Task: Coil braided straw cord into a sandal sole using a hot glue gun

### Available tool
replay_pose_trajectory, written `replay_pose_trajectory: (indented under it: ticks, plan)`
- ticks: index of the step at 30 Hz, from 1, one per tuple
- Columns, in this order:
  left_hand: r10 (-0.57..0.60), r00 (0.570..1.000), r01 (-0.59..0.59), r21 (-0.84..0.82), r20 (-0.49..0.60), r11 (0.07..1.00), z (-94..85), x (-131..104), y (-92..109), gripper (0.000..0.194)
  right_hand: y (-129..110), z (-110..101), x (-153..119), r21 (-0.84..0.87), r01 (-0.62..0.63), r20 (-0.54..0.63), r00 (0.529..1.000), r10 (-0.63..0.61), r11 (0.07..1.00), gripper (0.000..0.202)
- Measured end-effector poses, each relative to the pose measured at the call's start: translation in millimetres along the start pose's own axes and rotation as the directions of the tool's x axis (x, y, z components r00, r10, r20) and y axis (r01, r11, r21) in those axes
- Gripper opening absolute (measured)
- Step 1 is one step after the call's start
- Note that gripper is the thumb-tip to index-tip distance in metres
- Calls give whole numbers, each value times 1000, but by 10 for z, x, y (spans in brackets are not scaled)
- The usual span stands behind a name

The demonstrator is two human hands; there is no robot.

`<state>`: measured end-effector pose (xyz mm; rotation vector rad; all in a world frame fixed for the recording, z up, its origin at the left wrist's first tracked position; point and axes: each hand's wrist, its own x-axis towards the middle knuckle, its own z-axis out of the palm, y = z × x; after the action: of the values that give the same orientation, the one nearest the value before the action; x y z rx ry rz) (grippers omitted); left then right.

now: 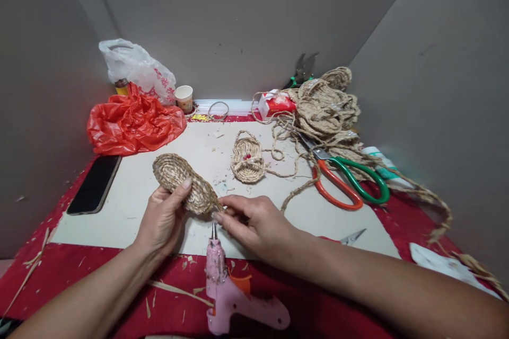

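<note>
My left hand [165,217] holds a woven straw sole [178,177], its thumb on the upper face and the fingers beneath. At the sole's lower right end, my right hand [254,222] has thumb and fingers pinched together on the straw cord at the edge. Just below the fingertips is the metal nozzle of a pink glue gun [217,270], which lies near the table's front edge. A small woven slipper [247,161] with red beads rests on the white board beyond my hands.
Red-and-green-handled scissors [338,175] lie by a heap of braided cord [326,108] at right. Small snips [352,237] are near my right forearm. A phone [94,185], red bag [133,124] and paper cup [184,99] are at left.
</note>
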<state>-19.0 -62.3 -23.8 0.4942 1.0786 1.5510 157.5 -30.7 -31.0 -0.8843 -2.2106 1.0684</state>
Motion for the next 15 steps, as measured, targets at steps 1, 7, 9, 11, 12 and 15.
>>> replay_pose_trajectory:
  ticks: [1,7,9,11,12,15]
  plan:
    - [-1,1000,0,-4,-8,1000,7,-7,-8,17,-2,7,2,-8,-3,3,1000,3,1000,17]
    - [-8,999,7,-17,-39,1000,79,-75,-58,19,-31,27,-2,-1,-34,-7,999,34,999,28]
    - [16,999,-16,-9,-46,1000,116,-101,-58,22,-57,26,-8,47,-38,-29,999,39,998,28]
    - [46,997,-47,-13,-65,999,165,-130,-42,24,-87,27,-12,126,-44,-50,997,51,991,28]
    - [62,995,-64,-23,-77,998,195,-146,-28,25,-102,30,-13,184,-52,-58,996,64,982,29]
    - [87,992,-94,-66,-95,993,305,-196,24,29,-143,40,-13,348,-76,-76,991,109,934,28]
